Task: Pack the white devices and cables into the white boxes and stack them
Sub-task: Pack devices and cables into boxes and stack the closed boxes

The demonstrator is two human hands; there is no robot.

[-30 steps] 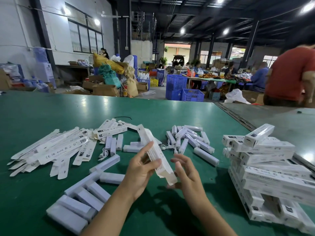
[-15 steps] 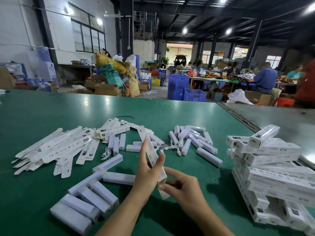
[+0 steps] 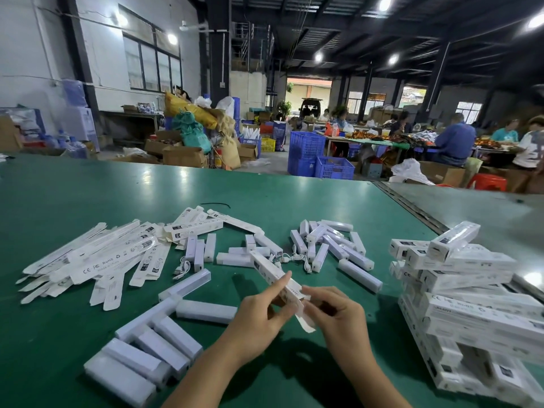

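White cardboard is in both hands of the person: a long narrow white box (image 3: 276, 275) is held over the green table (image 3: 88, 184), tilted, with its far end pointing away and its near end flap open. The left hand (image 3: 259, 313) grips the box from the left side, thumb on the top. The right hand (image 3: 335, 313) pinches the near end at the flap.

On the right stands a tall stack of packed white boxes (image 3: 468, 313), with one box lying across the top. At the near left lie white rectangular devices (image 3: 153, 346) side by side. Further away on the left is a heap of flat unfolded white boxes (image 3: 97, 260). Beyond the hands lies a second group of white devices (image 3: 332, 245), with thin white cables (image 3: 297, 259) beside it.
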